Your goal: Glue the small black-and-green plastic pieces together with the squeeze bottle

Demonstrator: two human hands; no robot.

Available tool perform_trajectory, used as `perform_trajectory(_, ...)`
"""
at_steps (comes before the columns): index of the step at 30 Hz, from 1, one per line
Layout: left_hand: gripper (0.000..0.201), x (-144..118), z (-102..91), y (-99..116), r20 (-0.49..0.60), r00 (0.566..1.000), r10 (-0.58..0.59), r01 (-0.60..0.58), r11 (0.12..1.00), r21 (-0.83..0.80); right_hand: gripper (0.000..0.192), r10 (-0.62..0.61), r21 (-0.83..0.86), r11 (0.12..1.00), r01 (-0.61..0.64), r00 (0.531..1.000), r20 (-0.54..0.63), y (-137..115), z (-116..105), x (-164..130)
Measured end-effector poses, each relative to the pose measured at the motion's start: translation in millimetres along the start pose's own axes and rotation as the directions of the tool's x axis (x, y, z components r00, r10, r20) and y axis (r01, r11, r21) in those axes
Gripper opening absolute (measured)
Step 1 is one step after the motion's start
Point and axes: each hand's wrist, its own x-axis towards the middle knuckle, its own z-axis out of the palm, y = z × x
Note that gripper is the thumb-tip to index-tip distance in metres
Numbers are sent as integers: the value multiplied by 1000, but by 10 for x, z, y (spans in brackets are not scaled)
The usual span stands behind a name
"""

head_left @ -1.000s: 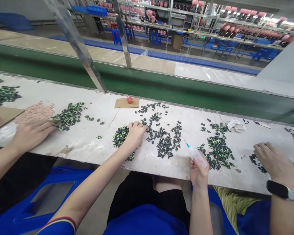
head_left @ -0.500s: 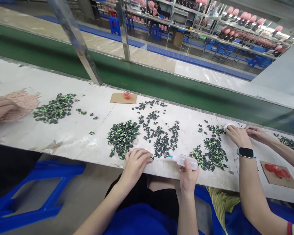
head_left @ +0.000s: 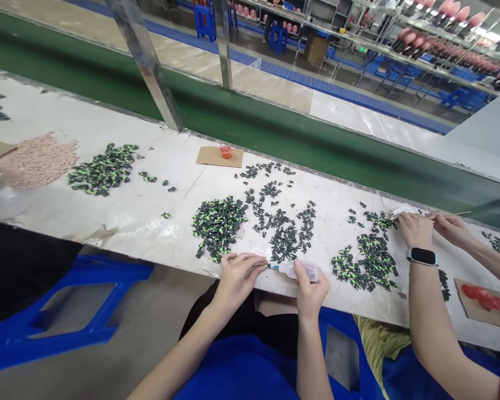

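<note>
Compared with half a second earlier, shows the white bottle point(head_left: 303, 270) advanced leftward, its blue nozzle point(head_left: 275, 267) brought from a clear gap up to the small dark piece point(head_left: 268, 266). Compared with one second earlier, shows the left hand point(head_left: 241, 272) withdrawn from above the green-and-black pile point(head_left: 219, 225) to the near edge of the bench point(head_left: 150, 222), and the bottle turned from a diagonal to a nearly sideways line. At far left, reveals the mound of pink pieces point(head_left: 39, 161), half a second ago partly covered by a co-worker's hand.

Drawn close together in front of the body, with forearms converging from the near side. On the left, back of the hand uppermost, fingers bent and bunched, pinching the small dark piece at the fingertips against the thumb. On the right, closed around the bottle, thumb laid along its upper side, other fingers largely hidden beneath.

Located between both hands: the small dark piece, just in front of the nozzle; contact or a slight gap, impossible to tell. Just beyond the left hand, the green-and-black pile; beyond the nozzle, the scattered dark pieces point(head_left: 283, 239); to the right of the bottle, well clear of the right hand, the second green-flecked pile point(head_left: 370, 258).
</note>
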Motion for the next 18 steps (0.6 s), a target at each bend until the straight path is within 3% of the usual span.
perform_trajectory(18, 8, 14, -40, 41, 23, 998, -57, 57, 998, 10, 34, 55, -24, 998, -55, 998, 3, -9, 21, -10)
